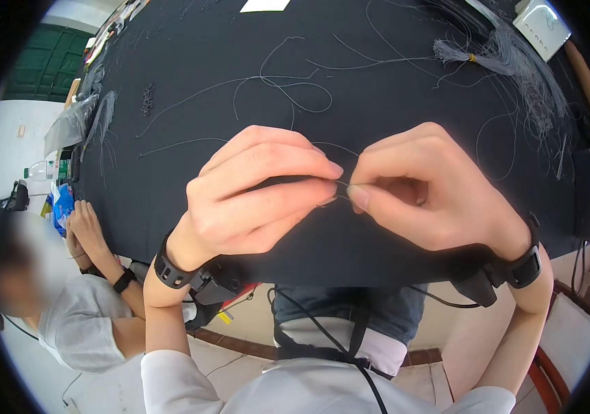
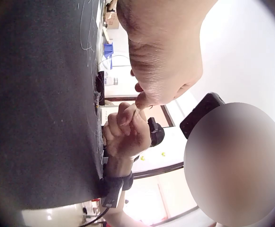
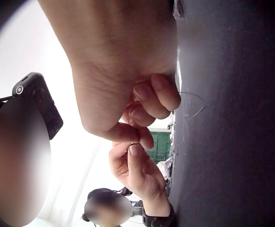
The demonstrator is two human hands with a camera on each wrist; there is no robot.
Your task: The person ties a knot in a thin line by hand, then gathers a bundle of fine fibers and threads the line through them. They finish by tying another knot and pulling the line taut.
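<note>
Above the black tabletop, my left hand (image 1: pixel 260 190) and right hand (image 1: pixel 436 186) meet almost fingertip to fingertip. Both pinch a thin grey strand (image 1: pixel 336 145), wire-like in look, with a short bit showing between them. One end trails out past the left hand over the table. In the left wrist view, the left hand (image 2: pixel 163 56) mostly covers the pinch, and the right hand (image 2: pixel 128 132) shows beyond it. From the right wrist, thumb and forefinger of the right hand (image 3: pixel 123 85) press together against the left hand's tips (image 3: pixel 135 150); its other fingers curl loosely.
Looped loose strands (image 1: pixel 302 81) lie on the black table (image 1: pixel 391 252) beyond the hands. At back right lies a strand bundle (image 1: pixel 516 58) with a yellow tie, near a white box (image 1: pixel 543 29). A dark clump (image 1: pixel 147 100) lies left. Another person (image 1: pixel 88 303) sits at the left edge.
</note>
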